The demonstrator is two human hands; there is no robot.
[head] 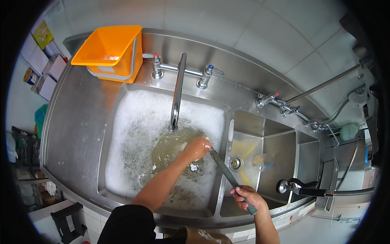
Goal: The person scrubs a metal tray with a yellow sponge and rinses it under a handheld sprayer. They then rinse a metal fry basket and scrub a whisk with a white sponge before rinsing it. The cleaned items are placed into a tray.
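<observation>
A long, thin dark grey-green bar with green marks (225,170) slants over the divider between two stainless steel sink basins. Around its lower end, my right hand (249,198) is closed. My left hand (198,148) is at its upper end, over the foamy water (131,113) of the large basin, with suds on its fingers; whether it grips the bar or something beside it is hard to tell. Above the water, a chrome swivel spout (178,94) reaches out from a mixer tap with a red-topped and a blue-topped valve.
An orange bucket (128,65) with a grey handle stands behind the large basin, at the left. In the middle basin (277,164) lies a clear container (264,161). A spray nozzle (283,186) on a metal hose hangs over the basins at the right.
</observation>
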